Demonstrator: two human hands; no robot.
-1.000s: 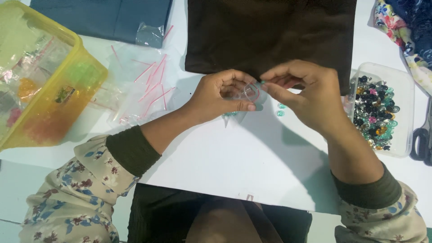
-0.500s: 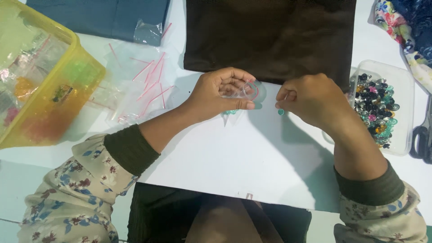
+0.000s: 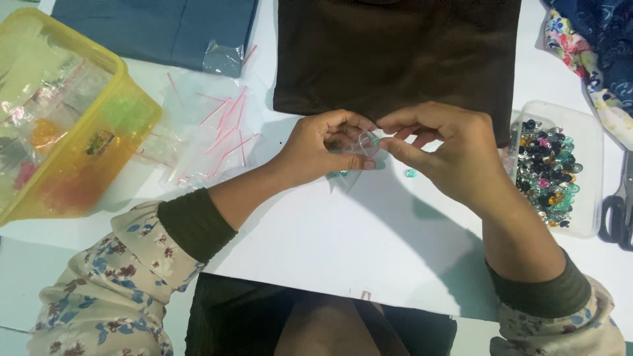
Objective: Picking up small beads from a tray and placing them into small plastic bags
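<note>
Head camera, looking straight down at a white work surface. At the centre, a tiny clear plastic zip bag is held up just off the surface between both hands. The left hand has thumb and forefinger pressed together on the bag's left edge, apparently to keep its mouth open and steady. The right hand meets it from the other side, fingertips closed at the bag's opening; whether they grip the bag alone or also a small bead is too small to tell.

Just below the hands, a turquoise bead lies loose on the surface, with a few more teal beads partly hidden under the left hand, near enough to pick up without reaching.

Close beside the right wrist sits a clear rectangular tray heaped with mixed glass beads in dark, teal, pink and amber. Black scissors lie at the right edge.

Behind the hands spreads a dark brown cloth. To the left lies a loose pile of empty clear zip bags with red seals, and beyond them a yellow plastic tub holding more bags. Blue fabric lies at the top left, floral fabric at the top right.
</note>
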